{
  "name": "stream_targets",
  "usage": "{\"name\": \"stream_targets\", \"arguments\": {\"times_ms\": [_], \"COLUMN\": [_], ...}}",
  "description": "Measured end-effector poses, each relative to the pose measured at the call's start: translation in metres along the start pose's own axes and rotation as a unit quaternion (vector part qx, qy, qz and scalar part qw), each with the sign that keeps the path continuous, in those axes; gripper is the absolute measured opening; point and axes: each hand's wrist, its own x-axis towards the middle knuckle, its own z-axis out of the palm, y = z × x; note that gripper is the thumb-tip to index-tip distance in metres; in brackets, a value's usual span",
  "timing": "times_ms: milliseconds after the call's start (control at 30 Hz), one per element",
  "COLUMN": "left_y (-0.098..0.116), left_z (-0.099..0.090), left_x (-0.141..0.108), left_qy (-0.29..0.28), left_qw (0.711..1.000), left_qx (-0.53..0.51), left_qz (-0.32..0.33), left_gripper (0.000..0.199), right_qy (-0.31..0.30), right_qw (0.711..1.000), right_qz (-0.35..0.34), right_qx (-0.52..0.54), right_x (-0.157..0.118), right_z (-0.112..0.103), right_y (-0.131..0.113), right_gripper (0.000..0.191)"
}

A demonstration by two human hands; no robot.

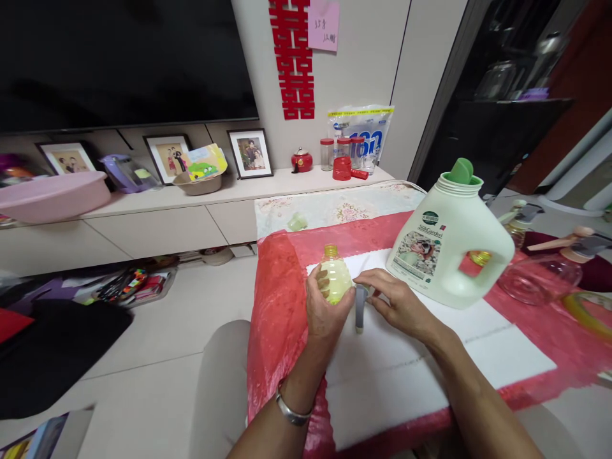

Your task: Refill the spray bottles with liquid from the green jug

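My left hand is closed around a small clear yellow bottle, held upright with its ribbed yellow neck uncapped. Pinched in the fingertips of my right hand is a grey spray head, close beside the bottle and apart from its neck. Whether a dip tube hangs from it is hidden. Just right of my hands stands a large pale green detergent jug with a handle and printed label. A green cap sits tilted in its mouth.
White paper covers part of the red plastic sheet on the table. A clear pink spray bottle and a yellow tape roll are at the right. A pale green crumpled item lies toward the back.
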Motion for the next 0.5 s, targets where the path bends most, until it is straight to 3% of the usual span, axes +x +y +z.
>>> {"name": "stream_targets", "arguments": {"times_ms": [233,500], "left_y": [0.001,0.001], "left_z": [0.002,0.001], "left_x": [-0.003,-0.001], "left_qy": [-0.039,-0.008], "left_qw": [0.999,1.0], "left_qx": [-0.027,-0.002], "left_qz": [-0.006,-0.011], "left_gripper": [0.075,0.074], "right_qy": [-0.009,-0.116], "right_qw": [1.0,0.993], "right_qz": [0.001,0.025], "right_qx": [-0.026,-0.024], "right_x": [-0.001,-0.001], "right_z": [-0.01,-0.014], "right_y": [-0.011,-0.016], "right_gripper": [0.053,0.058]}}
